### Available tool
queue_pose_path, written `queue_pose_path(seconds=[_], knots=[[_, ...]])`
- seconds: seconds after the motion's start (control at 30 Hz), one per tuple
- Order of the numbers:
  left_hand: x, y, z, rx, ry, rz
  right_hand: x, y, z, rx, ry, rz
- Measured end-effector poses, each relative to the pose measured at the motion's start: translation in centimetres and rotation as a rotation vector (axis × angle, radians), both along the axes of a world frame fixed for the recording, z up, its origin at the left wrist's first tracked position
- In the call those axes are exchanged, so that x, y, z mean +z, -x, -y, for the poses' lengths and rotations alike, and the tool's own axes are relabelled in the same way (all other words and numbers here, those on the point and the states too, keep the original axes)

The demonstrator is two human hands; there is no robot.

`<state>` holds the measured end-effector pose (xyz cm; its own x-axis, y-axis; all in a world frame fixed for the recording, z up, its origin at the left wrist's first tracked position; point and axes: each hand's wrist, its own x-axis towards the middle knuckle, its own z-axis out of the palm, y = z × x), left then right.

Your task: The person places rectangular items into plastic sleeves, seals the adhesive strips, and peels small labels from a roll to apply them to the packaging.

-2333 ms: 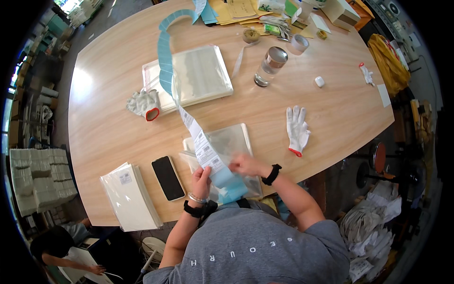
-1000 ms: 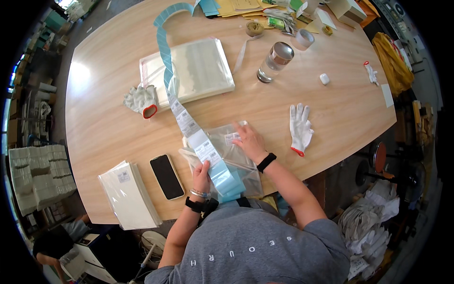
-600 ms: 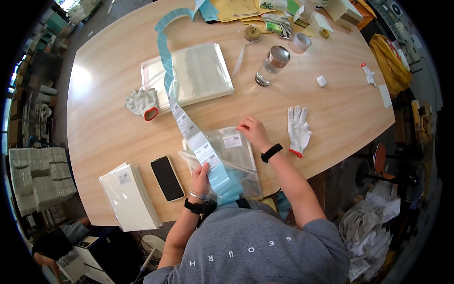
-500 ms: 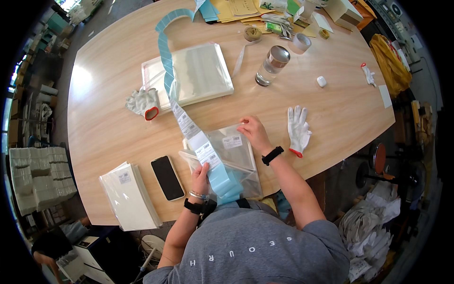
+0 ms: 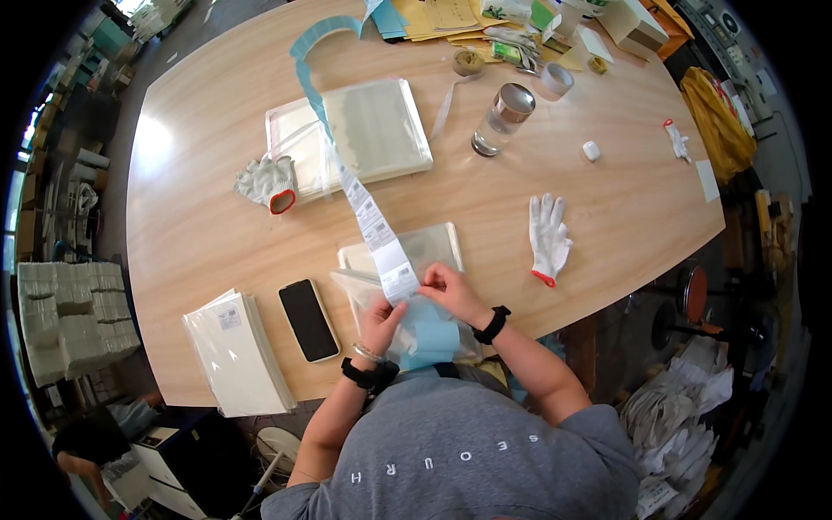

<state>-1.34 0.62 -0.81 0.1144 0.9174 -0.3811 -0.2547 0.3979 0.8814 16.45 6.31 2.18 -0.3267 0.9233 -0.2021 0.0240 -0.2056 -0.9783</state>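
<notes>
A long strip of labels [image 5: 379,234], white printed stickers on blue backing, runs from the far side of the table down to my hands. My left hand [image 5: 379,327] is closed on the strip, thumb on top near its lower white label. At the strip's right edge my right hand [image 5: 452,293] pinches with its fingertips at that same label; whether it has lifted is too small to tell. Bare blue backing [image 5: 433,334] loops below my hands. Beneath lies a clear plastic bag [image 5: 446,245] over pale sheets, partly hidden by the strip and my hands.
Left of me are a phone [image 5: 309,321] and a stack of labelled bagged sheets [image 5: 238,351]. Farther off lie a pile of clear bags [image 5: 381,130] and a work glove [image 5: 267,184]. A white glove [image 5: 548,238] and a glass of water [image 5: 503,120] stand to the right.
My right hand has moved from the sticker on the bag toward me and left, onto the strip's edge. The strip's lower part has shifted right, and the bag's sticker is now out of sight.
</notes>
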Motion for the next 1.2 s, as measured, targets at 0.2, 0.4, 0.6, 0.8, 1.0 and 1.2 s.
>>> queue_pose_path(seconds=[0.2, 0.4, 0.6, 0.8, 1.0, 1.2], knots=[[-0.2, 0.3, -1.1, 0.167, 0.26, 0.359, 1.6, 0.2, 0.0, 0.102, -0.495, 0.316], [-1.1, 0.4, -1.1, 0.252, 0.269, 0.33, 4.1, 0.4, 1.2, 0.045, -0.956, 0.453], [0.8, 0.2, -1.2, 0.317, 0.275, 0.371, 2.6, -3.3, -1.4, -0.188, -0.314, 0.306], [-1.1, 1.2, -0.6, 0.221, 0.277, 0.36, -1.3, -3.9, -5.6, -0.169, -0.085, 0.328], [-1.0, 0.8, -0.6, 0.304, 0.301, 0.32, -2.8, -2.7, -5.6, -0.121, -0.279, 0.567], [-0.3, 0.8, -0.8, 0.292, 0.289, 0.306, -0.6, -1.5, -6.6, -0.271, -0.681, 0.979]])
